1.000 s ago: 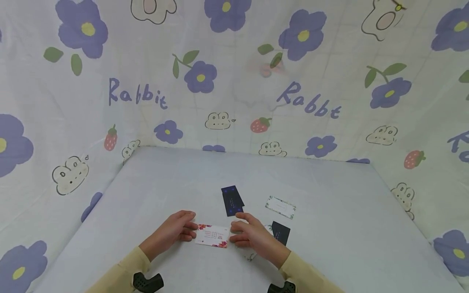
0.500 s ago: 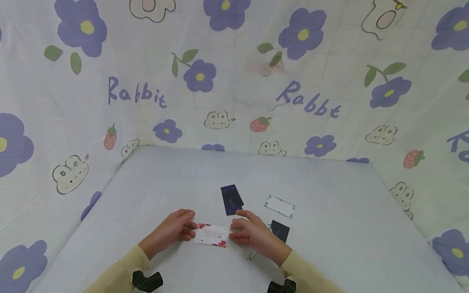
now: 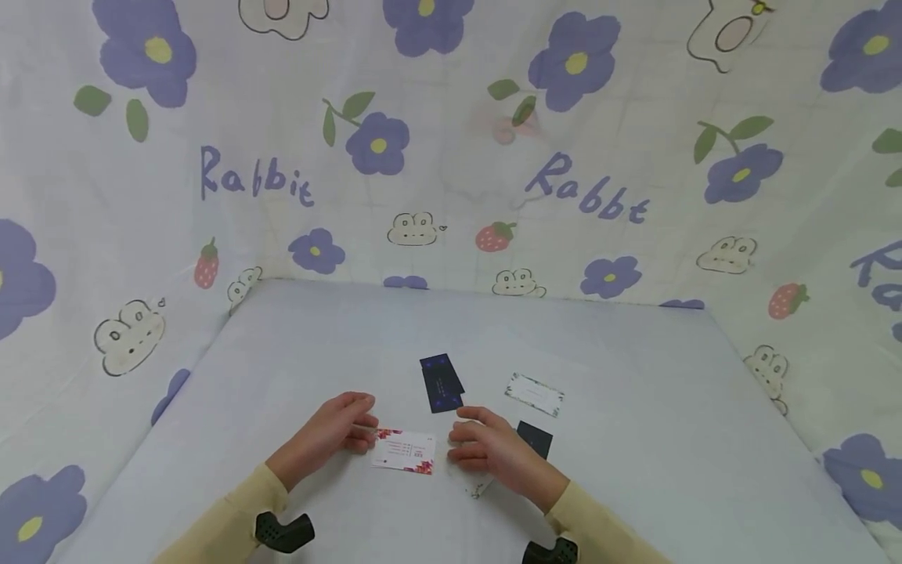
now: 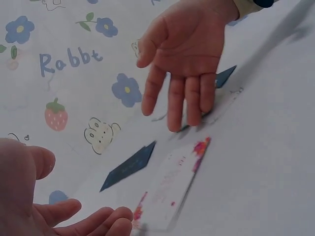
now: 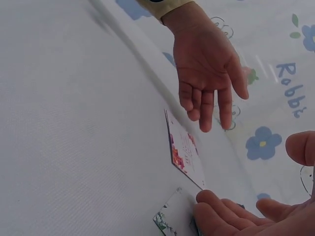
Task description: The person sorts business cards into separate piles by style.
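Note:
A white card with red flowers at its corners (image 3: pixel 404 452) lies flat on the pale table (image 3: pixel 634 470) between my hands. My left hand (image 3: pixel 348 427) rests just left of it, fingers loosely bent, their tips close to the card's edge. My right hand (image 3: pixel 482 448) sits just right of it with a small gap. In the left wrist view the right hand (image 4: pixel 184 59) hovers with straight fingers over the card (image 4: pixel 172 187). In the right wrist view the left hand (image 5: pixel 206 64) is spread above the card (image 5: pixel 186 152). Neither hand holds anything.
Two overlapping dark cards (image 3: pixel 441 381) lie beyond the flowered card. Another dark card (image 3: pixel 535 439) sits behind my right hand, and a white card with a green border (image 3: pixel 534 394) lies further right. A green-edged card (image 3: pixel 481 487) peeks from under my right hand. Flowered cloth (image 3: pixel 451 157) walls the table.
Both hands have let go of the flowered card's ends and drawn slightly apart, leaving it flat on the table. The other cards have not moved.

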The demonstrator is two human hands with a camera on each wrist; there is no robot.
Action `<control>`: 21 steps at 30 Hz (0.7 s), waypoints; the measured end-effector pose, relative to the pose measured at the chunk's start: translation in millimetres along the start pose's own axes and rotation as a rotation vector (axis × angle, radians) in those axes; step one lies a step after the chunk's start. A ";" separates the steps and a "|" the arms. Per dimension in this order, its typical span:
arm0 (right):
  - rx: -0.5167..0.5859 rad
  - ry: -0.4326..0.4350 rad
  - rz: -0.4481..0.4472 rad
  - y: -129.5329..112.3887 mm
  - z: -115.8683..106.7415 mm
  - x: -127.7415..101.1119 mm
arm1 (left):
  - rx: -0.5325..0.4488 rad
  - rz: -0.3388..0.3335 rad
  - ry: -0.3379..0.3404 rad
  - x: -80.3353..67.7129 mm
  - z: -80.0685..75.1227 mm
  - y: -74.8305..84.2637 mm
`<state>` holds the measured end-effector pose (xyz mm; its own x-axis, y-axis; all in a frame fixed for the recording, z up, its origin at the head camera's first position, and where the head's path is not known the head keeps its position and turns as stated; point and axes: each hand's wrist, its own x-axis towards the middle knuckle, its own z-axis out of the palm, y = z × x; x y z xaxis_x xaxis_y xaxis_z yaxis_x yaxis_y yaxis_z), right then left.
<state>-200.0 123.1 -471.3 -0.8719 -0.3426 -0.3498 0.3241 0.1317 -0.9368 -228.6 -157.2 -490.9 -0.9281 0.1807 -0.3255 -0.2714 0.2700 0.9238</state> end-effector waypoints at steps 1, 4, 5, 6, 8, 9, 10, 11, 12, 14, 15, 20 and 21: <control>-0.002 0.003 0.001 1.1 -1.5 -1.3 | 0.010 0.008 -0.006 1.9 1.5 2.5; -0.009 0.013 0.005 3.8 -5.7 -5.5 | 0.027 0.029 -0.028 8.8 7.6 11.0; -0.011 0.019 0.007 4.9 -7.1 -6.9 | 0.028 0.036 -0.037 11.6 10.4 13.4; -0.012 0.025 0.008 5.9 -8.5 -8.4 | 0.028 0.040 -0.046 14.5 13.9 15.7; -0.015 0.042 0.010 7.6 -11.6 -11.7 | 0.020 0.041 -0.064 19.7 22.2 20.2; -0.015 0.051 0.011 8.5 -13.2 -13.3 | 0.020 0.043 -0.073 22.4 26.8 21.7; -0.013 0.058 0.012 9.2 -15.0 -15.0 | 0.020 0.046 -0.085 24.8 31.5 23.1; -0.010 0.066 0.013 10.0 -16.9 -16.7 | 0.024 0.052 -0.096 26.8 36.3 24.0; -0.008 0.072 0.012 10.5 -18.9 -18.5 | 0.025 0.054 -0.103 28.5 41.1 25.1; -0.003 0.082 0.010 11.4 -23.2 -22.5 | 0.019 0.065 -0.123 31.7 50.0 26.9; 0.000 0.086 0.008 11.7 -25.5 -24.5 | 0.020 0.072 -0.132 33.3 54.2 27.6; 0.010 0.105 0.004 12.7 -37.4 -34.9 | 0.009 0.096 -0.177 39.7 71.0 31.7; 0.011 0.106 0.006 13.1 -39.6 -36.6 | 0.010 0.101 -0.184 40.8 73.9 32.5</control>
<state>-178.4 174.2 -470.7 -0.9036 -0.2413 -0.3539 0.3333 0.1230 -0.9348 -256.4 -71.2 -489.1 -0.8879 0.3768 -0.2639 -0.1764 0.2510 0.9518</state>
